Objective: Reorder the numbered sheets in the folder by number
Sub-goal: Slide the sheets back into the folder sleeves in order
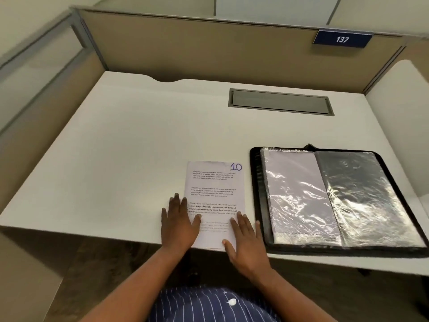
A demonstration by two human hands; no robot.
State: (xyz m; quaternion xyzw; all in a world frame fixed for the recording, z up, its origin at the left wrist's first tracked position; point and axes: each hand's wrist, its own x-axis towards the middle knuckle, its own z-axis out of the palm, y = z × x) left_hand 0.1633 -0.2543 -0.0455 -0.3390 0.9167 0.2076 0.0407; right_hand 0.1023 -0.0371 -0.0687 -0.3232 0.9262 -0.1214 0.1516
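Paper this thin should be light and limp, quick to slide on the smooth desk (116, 159) and quick to crease, so a corner or free edge looks the safest hold. In the head view the sheet (216, 189), white with printed paragraphs and a handwritten 10 in its far corner, lies just left of the folder (254, 194), which is open on glossy plastic sleeves (301, 194). Both the left hand (178, 224) and the right hand (248, 242) rest flat on the sheet's near end, fingers straight, gripping nothing. I cannot tell whether more sheets lie beneath.

bright even overhead light; glare on folder sleeves (329, 201); wide-angle edge distortion.
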